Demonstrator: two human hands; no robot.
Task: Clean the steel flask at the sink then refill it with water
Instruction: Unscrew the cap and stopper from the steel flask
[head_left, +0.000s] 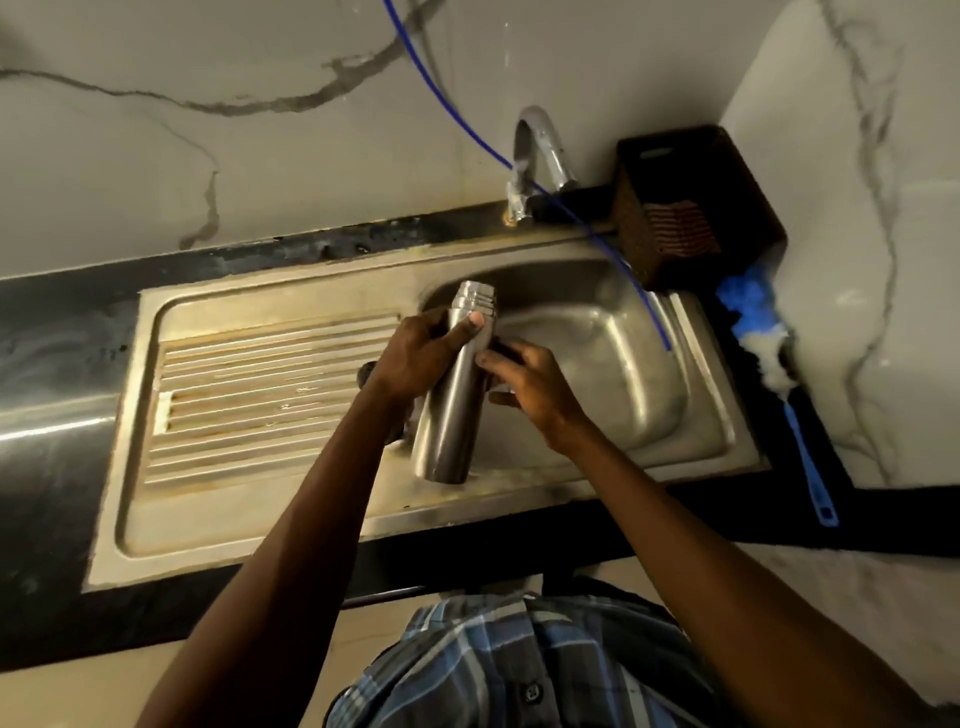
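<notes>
The steel flask (451, 415) is uncapped, its threaded neck pointing away from me over the near-left edge of the sink basin (613, 364). My left hand (421, 358) wraps around its upper body, thumb on the shoulder. My right hand (530, 384) touches the flask's right side, fingers partly curled against it; something dark shows under the fingertips, too hidden to identify. The tap (535, 156) stands at the back of the sink with no water stream visible.
A ribbed draining board (260, 395) lies left of the basin. A blue tube (639, 301) hangs from above into the basin. A dark basket (691, 208) sits at the back right corner. A blue-handled brush (800, 431) lies on the black counter at right.
</notes>
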